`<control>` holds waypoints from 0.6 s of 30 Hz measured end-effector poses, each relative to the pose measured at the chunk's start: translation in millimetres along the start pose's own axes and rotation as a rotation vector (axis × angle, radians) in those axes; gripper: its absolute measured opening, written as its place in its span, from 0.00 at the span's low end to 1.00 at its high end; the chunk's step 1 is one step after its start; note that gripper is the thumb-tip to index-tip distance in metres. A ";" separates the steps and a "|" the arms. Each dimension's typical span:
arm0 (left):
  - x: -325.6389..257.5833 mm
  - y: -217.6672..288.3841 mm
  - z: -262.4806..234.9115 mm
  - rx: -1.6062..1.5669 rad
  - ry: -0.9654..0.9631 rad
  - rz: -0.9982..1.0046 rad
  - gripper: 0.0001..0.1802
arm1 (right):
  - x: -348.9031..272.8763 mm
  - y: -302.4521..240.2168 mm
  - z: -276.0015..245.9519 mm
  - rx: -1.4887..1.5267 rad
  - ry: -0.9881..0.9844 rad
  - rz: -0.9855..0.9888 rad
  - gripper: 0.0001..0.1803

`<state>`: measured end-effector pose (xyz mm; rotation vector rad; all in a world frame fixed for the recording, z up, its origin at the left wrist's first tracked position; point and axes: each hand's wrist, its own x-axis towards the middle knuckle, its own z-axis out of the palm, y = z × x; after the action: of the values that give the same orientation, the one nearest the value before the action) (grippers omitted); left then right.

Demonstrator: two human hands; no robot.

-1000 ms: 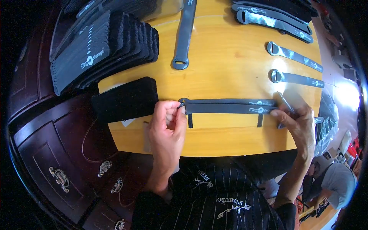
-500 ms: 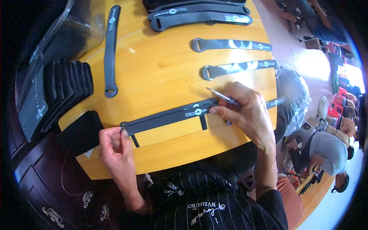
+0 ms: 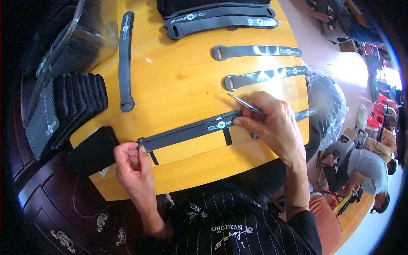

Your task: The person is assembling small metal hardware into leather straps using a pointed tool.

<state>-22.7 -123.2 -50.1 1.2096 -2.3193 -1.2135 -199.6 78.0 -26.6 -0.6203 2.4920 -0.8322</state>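
A pair of long dark grey straps (image 3: 182, 132) lies along the near part of the wooden table, one against the other. My left hand (image 3: 135, 163) pinches their left end, where a loop or ring is partly hidden by the fingertips. At the other end, my right hand (image 3: 274, 123) presses thumb and fingers on the straps. The same hand also grips a slim pointed metal tool (image 3: 240, 101), like an awl or small screwdriver, its tip aimed left. Short black strips (image 3: 228, 137) stick out below the straps.
Two single straps (image 3: 261, 77) lie beyond my right hand, another strap (image 3: 126, 63) at the left. Strap stacks stand at the back (image 3: 221, 21) and left (image 3: 72, 106). A clear plastic bag (image 3: 327, 106) hangs by the table's right edge (image 3: 307, 123). Other people (image 3: 365, 168) sit farther right.
The view has shifted slightly, so the table and things on it appear a little lower and to the right. Both hands keep their hold on the straps, and the pointed tool stays in my right hand.
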 end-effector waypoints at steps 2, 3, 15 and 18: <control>-1.4 2.7 0.0 -0.029 0.051 -0.014 0.04 | 1.6 -1.3 0.7 0.069 -0.031 0.073 0.13; -1.1 0.7 -1.4 -0.027 0.057 -0.016 0.04 | 2.8 -3.8 0.0 0.070 -0.034 0.068 0.13; -12.9 -0.2 -11.3 0.014 0.006 0.037 0.05 | -3.7 -19.2 -7.5 0.041 -0.014 0.123 0.10; -11.4 9.9 -11.2 0.132 0.002 0.285 0.06 | -6.3 -29.1 -2.9 -0.027 0.005 0.009 0.11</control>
<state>-15.0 -117.7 -34.0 0.8758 -2.4983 -0.9747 -188.2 61.8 -4.2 -0.6170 2.5126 -0.7986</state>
